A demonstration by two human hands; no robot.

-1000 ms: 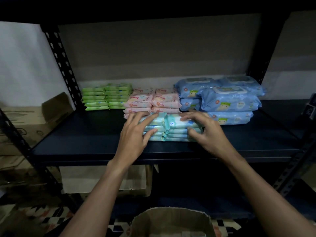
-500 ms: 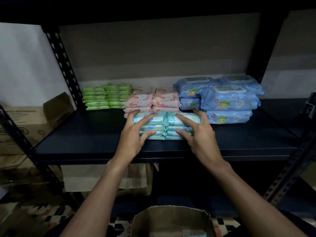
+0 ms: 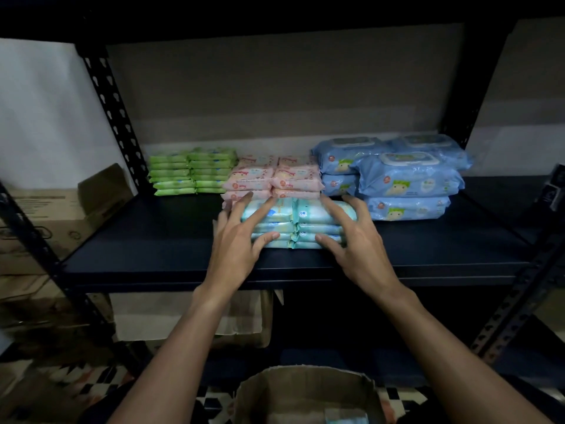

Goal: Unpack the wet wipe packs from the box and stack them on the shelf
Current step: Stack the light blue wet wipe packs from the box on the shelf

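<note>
1. Two side-by-side stacks of teal wipe packs (image 3: 308,215) are seen near the front edge of the dark shelf (image 3: 153,240), at the middle of the view.
2. The left hand (image 3: 241,240) is laid on the left stack. Its fingers are spread nearly straight over the top and its thumb is pressed to the front face, so nothing is clasped.
3. The right hand (image 3: 357,243) is laid likewise on the right stack, unclenched, with its fingers spread over the top and the thumb touching the front.
4. From the teal stacks, pink packs (image 3: 275,179) are found just behind at 12 o'clock, green packs (image 3: 192,171) at 10 o'clock and large blue packs (image 3: 406,182) at 2 o'clock.
5. An open box (image 3: 305,384) is seen at 6 o'clock, between the forearms. Its contents are too dim to be told.
6. A cardboard carton (image 3: 61,209) is seen at 9 o'clock.
</note>
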